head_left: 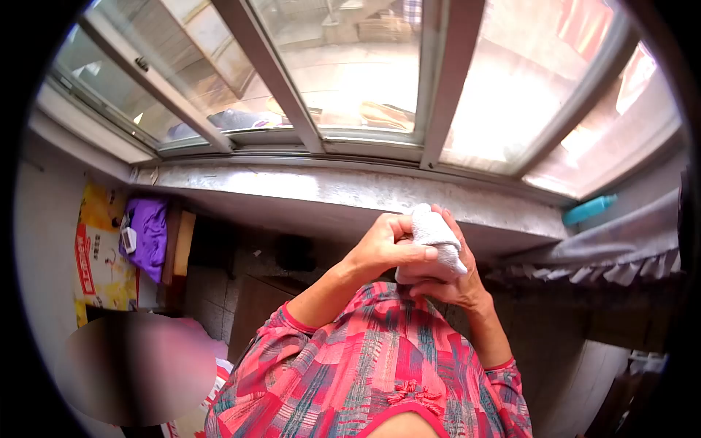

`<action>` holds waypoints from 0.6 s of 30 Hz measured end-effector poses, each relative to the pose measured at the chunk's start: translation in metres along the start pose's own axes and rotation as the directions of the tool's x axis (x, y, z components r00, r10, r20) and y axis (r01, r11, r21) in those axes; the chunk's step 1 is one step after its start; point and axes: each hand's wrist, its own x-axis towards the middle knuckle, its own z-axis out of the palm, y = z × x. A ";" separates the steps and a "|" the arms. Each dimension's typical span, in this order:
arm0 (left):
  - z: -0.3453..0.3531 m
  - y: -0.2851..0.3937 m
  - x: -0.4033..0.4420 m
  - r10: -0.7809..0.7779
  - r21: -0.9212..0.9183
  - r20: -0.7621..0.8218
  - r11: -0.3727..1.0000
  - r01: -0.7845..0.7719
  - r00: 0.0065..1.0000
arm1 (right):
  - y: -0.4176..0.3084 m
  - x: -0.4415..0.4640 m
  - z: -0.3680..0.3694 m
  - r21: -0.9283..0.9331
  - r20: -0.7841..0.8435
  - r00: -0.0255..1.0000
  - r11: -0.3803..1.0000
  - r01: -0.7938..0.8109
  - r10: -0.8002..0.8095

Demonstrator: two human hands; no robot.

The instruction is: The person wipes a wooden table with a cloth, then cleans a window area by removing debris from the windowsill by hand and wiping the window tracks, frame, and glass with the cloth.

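A bunched white cloth (432,244) is held between my two hands, in front of my chest and just below the window sill. My left hand (391,244) grips it from the left, with the thumb lying across the cloth and the fingers curled behind it. On the right side, my right hand (460,274) wraps round the cloth, its fingers partly hidden by it. The cloth is folded over on itself.
The pale window sill (307,186) runs below sliding windows (350,73). A turquoise object (588,210) lies at its right end, above a grey curtain (606,244). Purple cloth (146,233) is at left beside a yellow and red sheet (95,255). A blurred patch covers the lower left.
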 end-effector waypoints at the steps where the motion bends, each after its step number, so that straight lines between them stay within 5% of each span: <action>1: 0.002 0.006 -0.001 0.056 -0.040 0.042 0.998 -0.054 0.998 | 0.009 0.003 0.006 -0.023 0.007 0.998 0.998 0.063 -0.063; 5: -0.024 0.021 -0.023 0.071 -0.020 0.045 0.997 -0.070 0.996 | 0.010 0.020 0.018 -0.141 0.000 0.950 0.940 0.309 -0.312; 6: -0.038 0.017 -0.032 0.046 0.062 0.003 0.997 -0.047 0.999 | 0.002 0.021 0.023 0.189 -0.086 0.992 0.976 0.104 -0.089; 7: -0.048 0.018 -0.042 0.057 0.063 -0.003 0.996 -0.057 0.998 | -0.003 0.023 0.027 0.506 -0.092 0.983 0.858 -0.092 0.160; 9: -0.064 0.018 -0.062 -0.034 0.014 -0.177 0.999 0.037 0.984 | -0.009 0.038 0.026 0.289 -0.169 0.983 0.957 -0.023 0.075; 11: -0.088 -0.002 -0.075 -0.020 -0.103 -0.216 0.995 -0.003 0.976 | -0.005 0.050 0.027 0.314 -0.227 0.969 0.949 -0.019 0.094; 13: -0.111 -0.015 -0.090 -0.090 -0.291 -0.451 0.955 -0.051 0.888 | -0.005 0.067 0.023 0.265 -0.321 0.947 0.961 0.085 0.005; 16: -0.141 -0.028 -0.107 -0.046 -0.375 -0.510 0.911 -0.174 0.859 | -0.038 0.117 0.010 -0.167 -0.395 0.844 0.932 0.323 -0.363; 18: -0.152 -0.026 -0.110 -0.041 -0.396 -0.548 0.892 -0.216 0.836 | -0.086 0.169 -0.003 -0.451 -0.424 0.643 0.765 0.460 -0.637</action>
